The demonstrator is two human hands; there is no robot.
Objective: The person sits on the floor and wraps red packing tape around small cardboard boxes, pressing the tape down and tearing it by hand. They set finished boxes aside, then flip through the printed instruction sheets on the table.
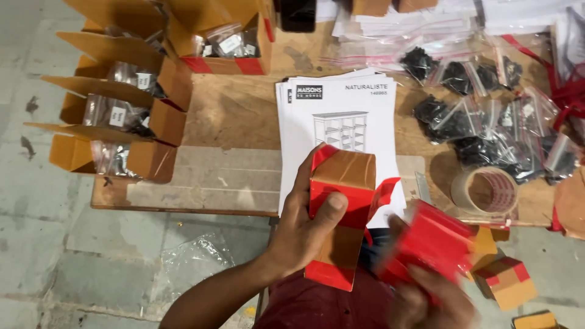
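Small cardboard box (339, 213), brown with red tape over its edges, held upright above the near edge of the bench (244, 140), roughly at chest level. Left hand (304, 225) wraps it from the left — thumb pressed flat on the taped front face, fingers behind — a grip closed firmly on the box, likely to steady it while tape goes on.

Right hand (426, 298) is low right and motion-blurred; it is closed around a red tape roll (434, 244). A strip of red tape (384, 189) runs from the roll to the box's right side, so the two are held close together to keep the strip short and taut (my reading, not seen outright).

Just behind the box, a stack of printed instruction sheets (341, 116) lies flat on the bench, within reach. To the right, a roll of clear tape (485, 192) lies on its side, beside a heap of zip bags of dark hardware (481, 116).

Far left: open cardboard boxes (122, 116) in a row, flaps up, each with a bag inside — apparently left open for filling. Lower right, taped small boxes (503, 280) sit in a cluster.
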